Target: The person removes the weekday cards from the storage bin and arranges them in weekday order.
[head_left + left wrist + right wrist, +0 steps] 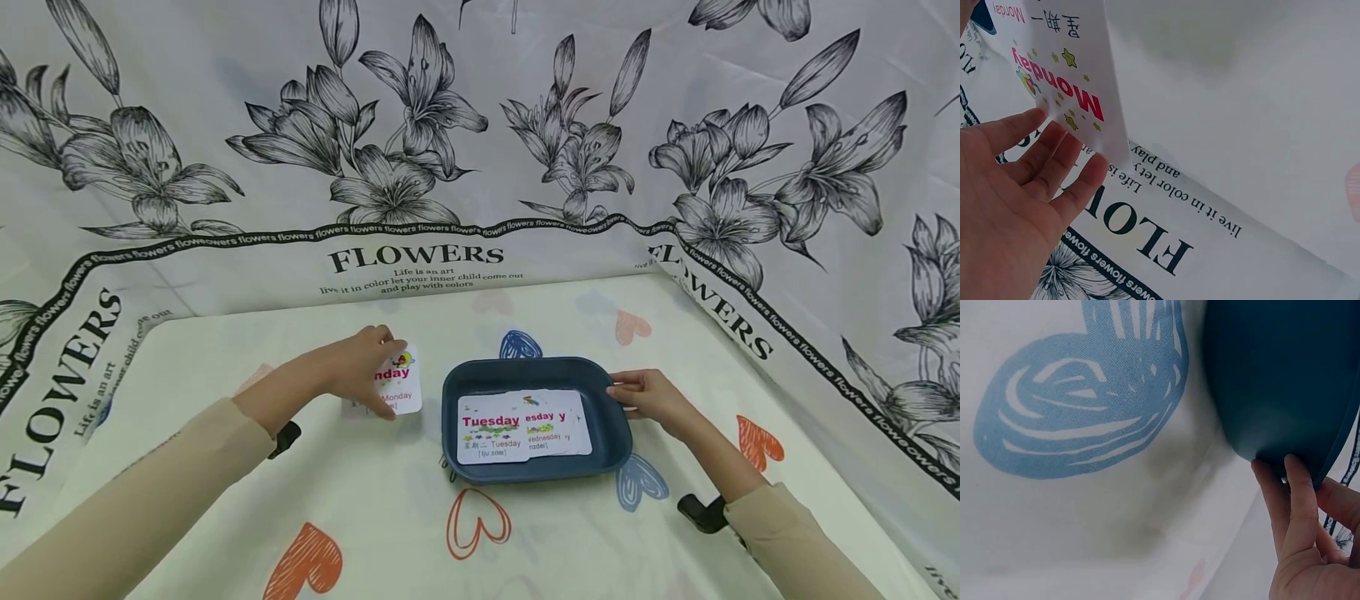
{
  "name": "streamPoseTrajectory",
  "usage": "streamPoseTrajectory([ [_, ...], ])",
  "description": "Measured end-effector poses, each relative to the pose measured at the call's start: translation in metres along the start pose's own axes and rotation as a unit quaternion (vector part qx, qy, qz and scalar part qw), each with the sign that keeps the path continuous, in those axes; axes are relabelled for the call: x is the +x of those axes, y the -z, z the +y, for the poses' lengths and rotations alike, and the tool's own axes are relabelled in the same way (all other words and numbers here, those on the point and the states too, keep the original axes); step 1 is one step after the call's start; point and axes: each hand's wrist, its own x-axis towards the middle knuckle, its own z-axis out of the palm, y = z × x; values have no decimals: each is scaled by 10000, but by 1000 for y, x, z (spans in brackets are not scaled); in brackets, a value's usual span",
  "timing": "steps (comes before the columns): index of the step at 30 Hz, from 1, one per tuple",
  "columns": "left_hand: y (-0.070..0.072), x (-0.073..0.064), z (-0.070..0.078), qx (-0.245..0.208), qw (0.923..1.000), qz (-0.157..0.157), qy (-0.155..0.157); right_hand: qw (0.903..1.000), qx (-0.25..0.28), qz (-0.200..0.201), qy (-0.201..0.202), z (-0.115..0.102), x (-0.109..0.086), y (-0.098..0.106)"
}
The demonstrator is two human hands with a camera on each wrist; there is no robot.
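My left hand holds a white word card marked Monday, left of the tray. In the left wrist view, fingertips of the left hand meet the edge of the Monday card, which hangs above the table. A dark blue rectangular tray holds overlapping cards; the Tuesday card lies on the left, partly covering others. My right hand grips the tray's right end. Seen from the right wrist, fingers of the right hand press the outer wall of the tray, thumb at the rim.
The table is covered by a pale cloth printed with red and blue hearts. Behind it and along both sides hangs a white curtain with black flower drawings. Dark wrist straps show at both sleeves.
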Motion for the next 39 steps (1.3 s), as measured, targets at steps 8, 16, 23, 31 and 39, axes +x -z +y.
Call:
streamPoseTrajectory([
  [8, -14, 10, 0, 123, 9999, 5, 72, 10000, 19, 75, -62, 1, 1, -1],
  [16, -33, 19, -5, 121, 9997, -218, 54, 9999, 11, 100, -57, 3, 1, -1],
  [23, -47, 26, -10, 218, 9996, -159, -18, 9999, 11, 130, -42, 4, 1, -2],
  [31, -53, 34, -11, 92, 9998, -173, 19, 9999, 10, 127, -57, 4, 1, -2],
  [39, -55, 41, -12, 120, 9990, -386, 209, 9999, -36, 141, -39, 3, 1, -2],
])
